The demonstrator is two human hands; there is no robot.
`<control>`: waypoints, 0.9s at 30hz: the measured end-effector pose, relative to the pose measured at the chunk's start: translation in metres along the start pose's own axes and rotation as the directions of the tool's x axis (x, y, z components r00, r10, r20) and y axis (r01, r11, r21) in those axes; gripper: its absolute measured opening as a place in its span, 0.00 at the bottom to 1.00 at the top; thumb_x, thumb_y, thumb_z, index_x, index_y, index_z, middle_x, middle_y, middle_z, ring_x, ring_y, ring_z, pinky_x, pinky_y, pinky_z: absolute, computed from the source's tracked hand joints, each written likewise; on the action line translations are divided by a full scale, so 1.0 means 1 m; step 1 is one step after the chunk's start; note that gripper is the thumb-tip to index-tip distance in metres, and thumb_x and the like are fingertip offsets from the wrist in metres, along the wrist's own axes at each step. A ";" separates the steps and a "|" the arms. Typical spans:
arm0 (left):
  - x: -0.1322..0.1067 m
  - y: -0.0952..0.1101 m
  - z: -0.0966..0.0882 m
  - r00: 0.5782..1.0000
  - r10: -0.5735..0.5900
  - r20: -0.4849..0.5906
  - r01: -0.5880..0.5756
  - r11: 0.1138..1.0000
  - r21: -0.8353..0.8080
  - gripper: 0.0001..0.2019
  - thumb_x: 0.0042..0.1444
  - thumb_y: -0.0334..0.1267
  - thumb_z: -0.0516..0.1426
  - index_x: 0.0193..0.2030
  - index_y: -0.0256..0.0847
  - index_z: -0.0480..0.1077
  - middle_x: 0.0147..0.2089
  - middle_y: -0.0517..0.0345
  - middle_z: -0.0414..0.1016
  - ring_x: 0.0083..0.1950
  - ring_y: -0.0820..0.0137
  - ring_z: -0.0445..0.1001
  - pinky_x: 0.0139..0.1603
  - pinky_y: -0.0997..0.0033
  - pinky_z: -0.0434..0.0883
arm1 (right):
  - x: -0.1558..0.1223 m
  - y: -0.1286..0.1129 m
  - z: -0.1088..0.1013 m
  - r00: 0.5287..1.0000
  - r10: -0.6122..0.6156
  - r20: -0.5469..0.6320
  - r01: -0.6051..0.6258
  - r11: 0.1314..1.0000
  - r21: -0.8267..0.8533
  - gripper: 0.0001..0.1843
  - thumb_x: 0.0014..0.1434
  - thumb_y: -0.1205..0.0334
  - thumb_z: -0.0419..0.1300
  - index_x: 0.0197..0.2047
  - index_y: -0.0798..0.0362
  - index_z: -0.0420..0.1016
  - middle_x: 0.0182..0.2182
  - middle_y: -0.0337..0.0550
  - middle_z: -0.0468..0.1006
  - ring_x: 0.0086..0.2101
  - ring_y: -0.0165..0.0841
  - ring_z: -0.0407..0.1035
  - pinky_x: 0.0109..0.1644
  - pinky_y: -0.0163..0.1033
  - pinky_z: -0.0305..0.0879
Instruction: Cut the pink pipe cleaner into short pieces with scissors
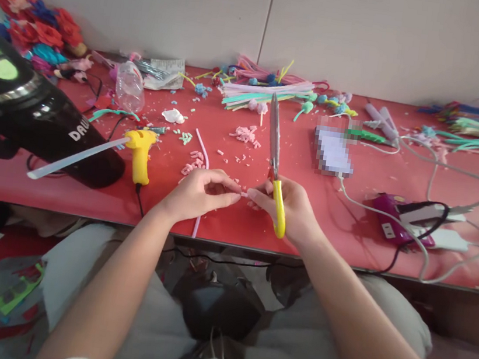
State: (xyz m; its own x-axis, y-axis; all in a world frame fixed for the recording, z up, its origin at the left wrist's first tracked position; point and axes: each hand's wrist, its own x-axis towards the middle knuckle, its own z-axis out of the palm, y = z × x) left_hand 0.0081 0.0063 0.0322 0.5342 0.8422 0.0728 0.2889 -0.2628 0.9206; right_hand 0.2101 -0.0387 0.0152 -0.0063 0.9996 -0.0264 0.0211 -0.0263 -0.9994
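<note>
My left hand [202,193] is closed in a pinch, thumb and forefinger on one end of a short pink piece of pipe cleaner [244,194]. At its other end are the fingertips of my right hand [294,211]. That hand also holds yellow-handled scissors [279,205], their blades pointing up and away from me. Under my left wrist passes a long pink pipe cleaner [202,145]. Cut pink bits lie in a pile [246,135] beyond my hands, and another pile [194,163] sits beside my left fingers. Some bits are partly hidden under my right hand.
A yellow glue gun [140,157] with a long glue stick stands left, beside a large black tumbler [54,114]. Bundles of pipe cleaners [268,92] lie at the back. To the right are a blurred phone [334,151], white cables and a purple power strip [393,217].
</note>
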 end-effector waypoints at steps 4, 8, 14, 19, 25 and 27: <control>0.001 0.001 -0.003 0.997 0.071 -0.042 -0.067 0.994 0.086 0.07 0.54 0.40 0.64 0.36 0.40 0.79 0.38 0.54 0.80 0.38 0.69 0.76 0.38 0.70 0.72 | 0.002 0.001 0.000 0.999 0.016 -0.038 -0.016 1.000 -0.001 0.20 0.48 0.51 0.71 0.29 0.50 0.64 0.26 0.38 0.76 0.29 0.32 0.72 0.37 0.40 0.70; 0.001 0.004 -0.002 0.990 0.123 -0.065 -0.112 0.982 0.155 0.07 0.55 0.42 0.63 0.36 0.42 0.80 0.38 0.55 0.81 0.38 0.69 0.76 0.38 0.69 0.71 | 0.002 -0.001 0.001 0.999 0.016 -0.033 -0.016 1.000 0.005 0.21 0.46 0.51 0.72 0.27 0.50 0.63 0.24 0.36 0.75 0.27 0.30 0.71 0.35 0.39 0.69; 0.002 0.002 0.003 0.979 0.185 -0.081 -0.168 0.969 0.181 0.06 0.56 0.41 0.64 0.37 0.44 0.80 0.38 0.56 0.80 0.37 0.70 0.75 0.35 0.70 0.69 | 0.001 -0.001 0.001 0.999 0.024 -0.021 -0.024 1.000 0.019 0.20 0.46 0.52 0.72 0.28 0.50 0.65 0.24 0.36 0.75 0.27 0.31 0.72 0.34 0.39 0.69; 0.004 0.001 0.007 0.984 0.165 -0.065 -0.150 0.969 0.194 0.07 0.57 0.42 0.63 0.36 0.43 0.80 0.37 0.56 0.80 0.35 0.71 0.74 0.34 0.70 0.69 | 0.001 -0.003 0.004 0.999 0.032 -0.035 -0.031 0.999 0.034 0.21 0.45 0.51 0.73 0.28 0.50 0.65 0.24 0.37 0.76 0.27 0.31 0.72 0.35 0.40 0.70; 0.004 0.001 0.009 0.984 0.140 -0.114 -0.114 0.971 0.209 0.08 0.60 0.41 0.60 0.35 0.40 0.76 0.35 0.56 0.78 0.35 0.72 0.74 0.36 0.71 0.70 | -0.001 -0.009 0.004 0.997 0.043 -0.063 -0.049 0.995 -0.088 0.22 0.46 0.48 0.72 0.27 0.49 0.62 0.22 0.35 0.71 0.22 0.29 0.66 0.27 0.37 0.63; 0.004 -0.003 0.007 0.976 0.149 -0.156 -0.108 0.964 0.245 0.08 0.61 0.41 0.59 0.34 0.39 0.75 0.33 0.56 0.77 0.35 0.72 0.73 0.36 0.71 0.70 | -0.002 -0.011 -0.002 0.995 0.039 -0.096 -0.061 0.969 -0.238 0.23 0.48 0.46 0.70 0.26 0.49 0.60 0.19 0.31 0.63 0.20 0.25 0.57 0.22 0.34 0.54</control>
State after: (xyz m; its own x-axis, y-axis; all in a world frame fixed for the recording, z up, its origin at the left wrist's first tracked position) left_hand 0.0148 0.0067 0.0265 0.4405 0.8568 0.2681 0.4152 -0.4592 0.7853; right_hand 0.2122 -0.0404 0.0258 0.0902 0.9939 -0.0630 0.2593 -0.0845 -0.9621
